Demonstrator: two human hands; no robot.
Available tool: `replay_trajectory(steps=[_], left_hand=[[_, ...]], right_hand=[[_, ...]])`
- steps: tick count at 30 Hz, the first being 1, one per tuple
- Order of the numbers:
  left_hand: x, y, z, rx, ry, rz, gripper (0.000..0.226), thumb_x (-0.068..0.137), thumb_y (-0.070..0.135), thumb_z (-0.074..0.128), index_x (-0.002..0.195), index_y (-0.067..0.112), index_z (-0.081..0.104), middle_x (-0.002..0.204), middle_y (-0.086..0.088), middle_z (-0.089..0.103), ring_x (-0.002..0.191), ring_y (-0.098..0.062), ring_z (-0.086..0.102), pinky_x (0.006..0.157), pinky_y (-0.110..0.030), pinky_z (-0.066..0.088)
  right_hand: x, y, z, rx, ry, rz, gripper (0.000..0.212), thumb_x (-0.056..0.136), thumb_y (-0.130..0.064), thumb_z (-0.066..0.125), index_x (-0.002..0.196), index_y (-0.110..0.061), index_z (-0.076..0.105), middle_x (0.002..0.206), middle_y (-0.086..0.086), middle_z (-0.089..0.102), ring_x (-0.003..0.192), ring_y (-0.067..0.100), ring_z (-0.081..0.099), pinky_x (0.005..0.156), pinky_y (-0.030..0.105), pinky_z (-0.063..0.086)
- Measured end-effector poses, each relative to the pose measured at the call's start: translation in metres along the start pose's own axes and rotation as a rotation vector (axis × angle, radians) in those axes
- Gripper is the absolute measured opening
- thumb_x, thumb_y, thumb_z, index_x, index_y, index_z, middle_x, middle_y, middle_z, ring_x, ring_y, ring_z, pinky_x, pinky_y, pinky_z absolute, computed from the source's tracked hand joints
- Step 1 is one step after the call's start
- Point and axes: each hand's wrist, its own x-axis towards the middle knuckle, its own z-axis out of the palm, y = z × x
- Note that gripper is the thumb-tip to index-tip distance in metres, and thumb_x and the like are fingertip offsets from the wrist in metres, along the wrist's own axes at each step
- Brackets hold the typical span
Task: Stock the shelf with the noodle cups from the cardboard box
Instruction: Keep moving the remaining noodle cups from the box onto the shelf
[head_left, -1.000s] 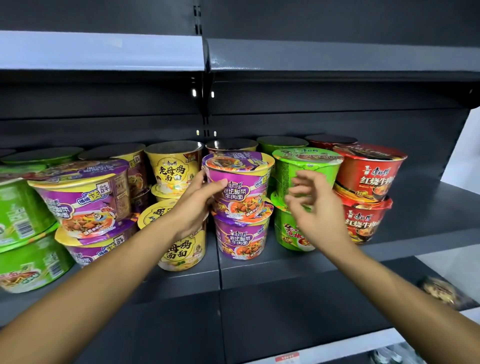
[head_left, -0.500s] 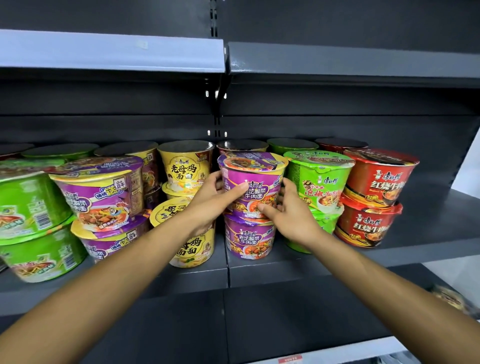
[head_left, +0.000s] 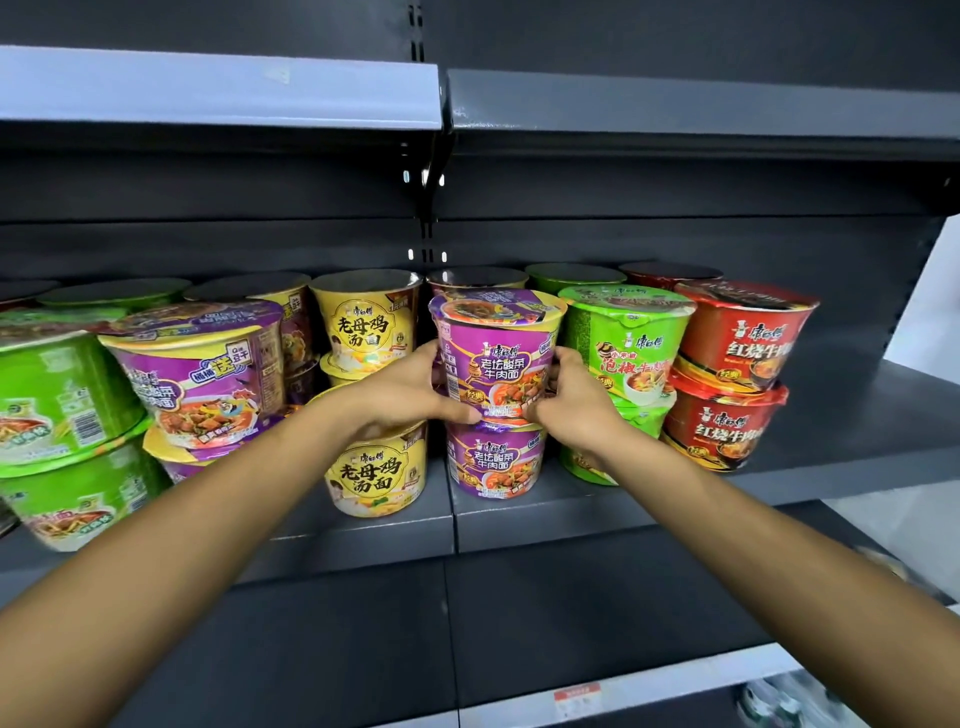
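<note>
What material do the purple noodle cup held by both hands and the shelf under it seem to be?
Purple noodle cup: probably paper or foam under glossy plastic wrap; its printed surface shines and wrinkles near the base. Shelf: likely painted metal, matte dark grey, with thin, straight folded edges.

Left hand (head_left: 405, 395) and right hand (head_left: 571, 410) gripping (arms outstretched).

老坛酸菜牛肉面 on the purple cups (head_left: 496, 364), 老母鸡汤面 on the yellow cups (head_left: 366, 327), 红烧牛肉 on the red cups (head_left: 748, 338)

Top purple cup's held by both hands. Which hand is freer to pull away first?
Probably right. The right hand only pinches the top purple cup low at its side; the left hand wraps further round it, steadying it on the lower purple cup.
</note>
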Motion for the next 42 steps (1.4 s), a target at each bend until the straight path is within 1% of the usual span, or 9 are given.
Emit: replay_trajectory(steps=[3,7,11,14,18,21,25,28,42], left_hand=[[-0.001,-0.004,0.001,0.117,0.023,0.008,0.079,0.071,0.0,0.079,0.134,0.02,0.035,0.119,0.005,0.059,0.114,-0.012,0.056,0.099,-0.034,0.047],[-0.003,-0.008,0.002,0.269,0.087,0.051,0.086,0.069,0.014,0.084,0.137,0.022,0.032,0.127,0.006,0.058,0.115,-0.009,0.054,0.1,-0.031,0.046],[-0.006,-0.012,0.002,0.375,0.142,0.086,0.089,0.066,0.03,0.086,0.137,0.024,0.033,0.129,0.007,0.06,0.119,-0.009,0.056,0.102,-0.036,0.046],[-0.009,-0.011,0.006,0.423,0.179,0.111,0.091,0.066,0.035,0.085,0.138,0.021,0.033,0.129,0.004,0.061,0.119,-0.011,0.057,0.102,-0.034,0.046],[-0.012,-0.01,0.01,0.499,0.228,0.13,0.094,0.066,0.041,0.083,0.14,0.017,0.03,0.13,0.001,0.061,0.12,-0.014,0.057,0.1,-0.036,0.047],[-0.013,-0.011,0.011,0.51,0.244,0.132,0.095,0.066,0.043,0.083,0.14,0.017,0.03,0.129,0.001,0.062,0.119,-0.014,0.058,0.099,-0.036,0.047],[-0.013,-0.012,0.013,0.525,0.266,0.127,0.096,0.066,0.046,0.082,0.141,0.016,0.03,0.129,0.0,0.062,0.119,-0.015,0.058,0.099,-0.036,0.048],[-0.012,-0.013,0.013,0.545,0.275,0.116,0.098,0.065,0.049,0.081,0.142,0.015,0.031,0.129,-0.001,0.062,0.119,-0.015,0.058,0.099,-0.035,0.048],[-0.009,-0.015,0.02,0.737,0.422,0.067,0.094,0.058,0.067,0.076,0.131,0.018,0.043,0.119,0.0,0.066,0.107,-0.02,0.063,0.086,-0.034,0.052]], right_hand=[[-0.002,-0.001,0.0,-0.012,-0.005,0.011,0.066,0.078,-0.005,0.066,0.135,-0.013,0.034,0.127,0.007,0.057,0.119,0.026,0.054,0.099,0.044,0.045],[-0.002,0.0,0.0,0.011,-0.015,0.022,0.064,0.078,-0.004,0.064,0.134,-0.014,0.034,0.126,0.008,0.057,0.118,0.027,0.054,0.098,0.047,0.046],[0.0,0.0,0.0,0.074,-0.037,0.04,0.062,0.078,-0.001,0.061,0.132,-0.017,0.037,0.125,0.008,0.057,0.117,0.025,0.054,0.096,0.049,0.048],[0.002,0.001,0.001,0.087,-0.038,0.041,0.058,0.077,-0.004,0.061,0.129,-0.02,0.039,0.125,0.007,0.058,0.116,0.025,0.054,0.095,0.049,0.049],[0.005,0.003,0.004,0.095,-0.025,0.024,0.061,0.067,-0.013,0.058,0.125,-0.021,0.043,0.123,0.007,0.06,0.114,0.027,0.056,0.094,0.05,0.049],[0.004,0.002,0.004,0.084,-0.021,-0.003,0.059,0.068,-0.013,0.058,0.124,-0.02,0.045,0.122,0.007,0.061,0.113,0.028,0.057,0.094,0.049,0.049],[0.0,-0.002,0.003,0.098,-0.041,-0.013,0.061,0.071,-0.013,0.07,0.124,-0.022,0.042,0.12,0.002,0.062,0.11,0.023,0.059,0.096,0.044,0.048],[-0.002,-0.003,0.004,0.151,-0.008,-0.06,0.07,0.068,-0.027,0.079,0.125,-0.024,0.039,0.118,-0.002,0.063,0.107,0.019,0.061,0.096,0.042,0.048],[-0.001,-0.001,0.006,0.02,0.046,-0.13,0.077,0.07,-0.035,0.078,0.131,-0.02,0.034,0.128,0.003,0.055,0.119,0.023,0.053,0.101,0.042,0.044]])
